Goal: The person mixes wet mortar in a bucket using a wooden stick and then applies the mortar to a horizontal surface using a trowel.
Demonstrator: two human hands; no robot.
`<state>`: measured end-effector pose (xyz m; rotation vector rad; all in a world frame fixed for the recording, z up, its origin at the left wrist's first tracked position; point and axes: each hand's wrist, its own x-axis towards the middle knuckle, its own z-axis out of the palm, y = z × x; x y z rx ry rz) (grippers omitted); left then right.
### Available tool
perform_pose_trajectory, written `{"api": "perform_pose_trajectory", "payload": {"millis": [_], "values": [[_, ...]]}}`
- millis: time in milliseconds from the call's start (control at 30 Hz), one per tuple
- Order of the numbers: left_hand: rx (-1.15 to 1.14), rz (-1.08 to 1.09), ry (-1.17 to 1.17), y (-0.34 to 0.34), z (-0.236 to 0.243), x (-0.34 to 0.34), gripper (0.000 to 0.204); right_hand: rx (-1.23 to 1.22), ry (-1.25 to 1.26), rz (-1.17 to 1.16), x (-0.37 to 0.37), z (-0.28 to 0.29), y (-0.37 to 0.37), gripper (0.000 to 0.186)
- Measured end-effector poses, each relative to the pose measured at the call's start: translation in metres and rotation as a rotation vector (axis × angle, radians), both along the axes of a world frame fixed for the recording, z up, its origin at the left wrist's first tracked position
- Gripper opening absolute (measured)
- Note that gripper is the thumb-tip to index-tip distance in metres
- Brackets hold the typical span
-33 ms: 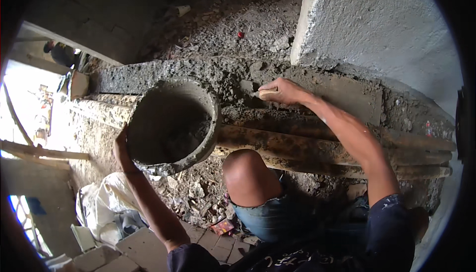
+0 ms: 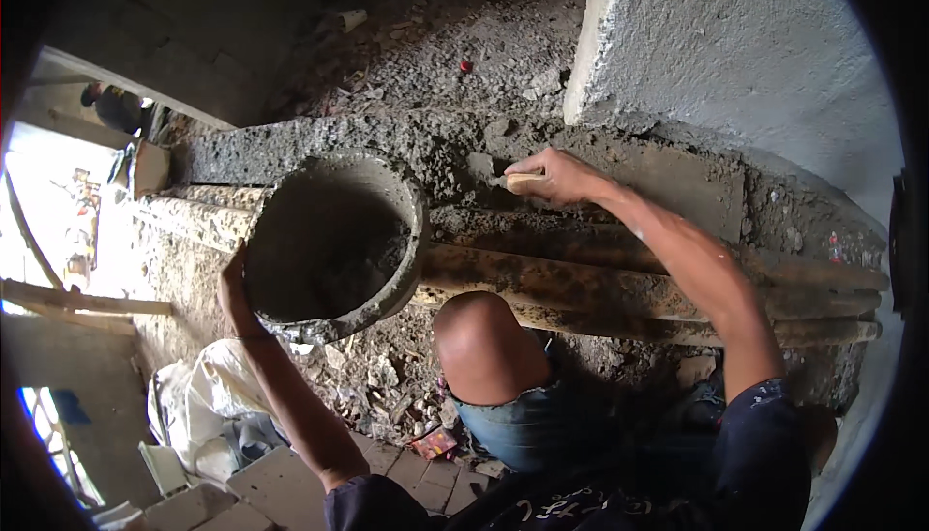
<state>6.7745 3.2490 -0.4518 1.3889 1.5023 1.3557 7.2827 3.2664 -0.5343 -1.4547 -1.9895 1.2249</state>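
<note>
My left hand (image 2: 233,291) grips the left side of a round, cement-caked bucket (image 2: 418,241), its fingers partly hidden behind the wall. The bucket leans with its mouth toward me, and some grey mortar (image 2: 373,258) lies low inside it. In my right hand (image 2: 561,179) is a trowel (image 2: 525,181), held by its pale wooden handle. Its small grey blade (image 2: 481,167) points left and touches the rough wet mortar (image 2: 440,158) on a long ledge, just right of the bucket. A smoother grey stretch of the ledge (image 2: 677,175) runs beneath my right forearm.
Several rusty, mortar-spattered pipes (image 2: 590,277) run sideways below the ledge, in front of my bare knee (image 2: 489,347). A plastered wall (image 2: 735,57) rises at the upper right. Rubble (image 2: 382,376) and a white sack (image 2: 218,386) lie nearer. Another person (image 2: 116,107) is far left.
</note>
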Motion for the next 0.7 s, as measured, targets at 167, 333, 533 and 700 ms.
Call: {"api": "perform_pose_trajectory", "payload": {"millis": [167, 333, 533, 700], "values": [[-0.065, 0.074, -0.096, 0.003, 0.020, 0.028, 0.039, -0.147, 0.119, -0.042, 0.029, 0.062, -0.010, 0.040], [-0.212, 0.166, -0.106, 0.003, 0.037, 0.047, 0.035, 0.253, 0.107, -0.025, 0.022, 0.156, -0.006, 0.042], [-0.143, 0.337, -0.073, -0.018, 0.040, 0.068, 0.035, 0.918, -0.281, 0.185, -0.027, 0.201, -0.027, 0.031], [-0.035, 0.359, -0.202, -0.038, 0.031, 0.068, 0.033, 0.676, -0.130, 0.189, -0.024, 0.191, -0.028, 0.035]]}}
